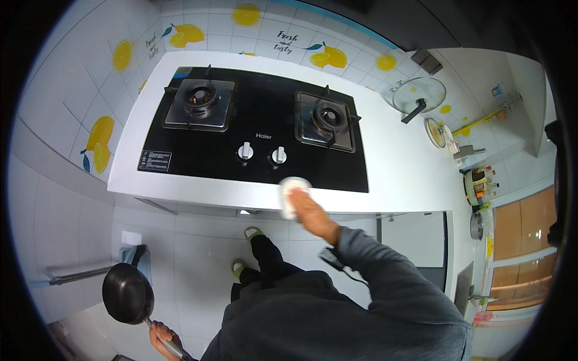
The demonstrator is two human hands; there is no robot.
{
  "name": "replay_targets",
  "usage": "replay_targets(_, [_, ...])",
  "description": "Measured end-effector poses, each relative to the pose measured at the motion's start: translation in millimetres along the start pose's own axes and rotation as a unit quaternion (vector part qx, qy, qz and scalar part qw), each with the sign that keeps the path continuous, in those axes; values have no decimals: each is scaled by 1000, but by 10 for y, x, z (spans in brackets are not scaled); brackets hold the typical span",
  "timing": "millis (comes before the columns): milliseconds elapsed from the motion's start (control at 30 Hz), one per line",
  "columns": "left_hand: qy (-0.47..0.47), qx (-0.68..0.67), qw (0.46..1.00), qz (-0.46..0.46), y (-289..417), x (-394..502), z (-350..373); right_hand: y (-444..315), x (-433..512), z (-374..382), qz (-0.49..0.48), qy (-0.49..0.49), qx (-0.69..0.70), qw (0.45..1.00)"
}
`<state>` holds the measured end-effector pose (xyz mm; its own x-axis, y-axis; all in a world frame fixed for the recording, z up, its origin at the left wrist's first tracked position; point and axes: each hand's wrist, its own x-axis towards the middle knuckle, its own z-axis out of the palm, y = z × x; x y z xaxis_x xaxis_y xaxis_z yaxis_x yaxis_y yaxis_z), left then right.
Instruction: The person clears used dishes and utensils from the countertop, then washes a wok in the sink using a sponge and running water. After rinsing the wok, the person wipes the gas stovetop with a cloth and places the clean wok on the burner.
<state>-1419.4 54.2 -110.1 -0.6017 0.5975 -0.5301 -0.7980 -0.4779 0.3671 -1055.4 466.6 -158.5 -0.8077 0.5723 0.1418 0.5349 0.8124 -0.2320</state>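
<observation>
My left hand [163, 336] grips the metal handle of a black frying pan [128, 293], held out over the floor at the lower left. The pan's dark inside faces the camera. My right hand [311, 214] has a white cloth or pad [293, 196] under its fingers, at the front edge of the white countertop [203, 187]. The pad is blurred, and whether it touches the surface cannot be told. Just beyond it lies the black two-burner gas hob [257, 108] with two silver knobs. Neither burner shows a flame or holds a pot.
A glass lid with a black handle [419, 97] leans at the back right corner. Along the right counter stand another lid [435, 133], a rack of bottles [481, 185], a metal pot [476, 225] and a sink [463, 286]. A dustpan [143, 264] and brush are on the floor at left.
</observation>
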Motion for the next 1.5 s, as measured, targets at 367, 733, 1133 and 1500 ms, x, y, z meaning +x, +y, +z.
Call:
replay_targets(367, [-12,-25,999,-43,-186,53,276,704,-62,-936,241,253,125,929])
replay_targets(733, [27,-30,999,1,-556,-153,566,971,1616,-413,-72,-18,61,995])
replay_targets(1133, [23,-44,999,12,-727,-137,592,308,784,-386,-58,17,-21,998])
replay_targets(1500, [17,-64,998,0,-684,-76,425,183,1952,-1004,64,133,275,950])
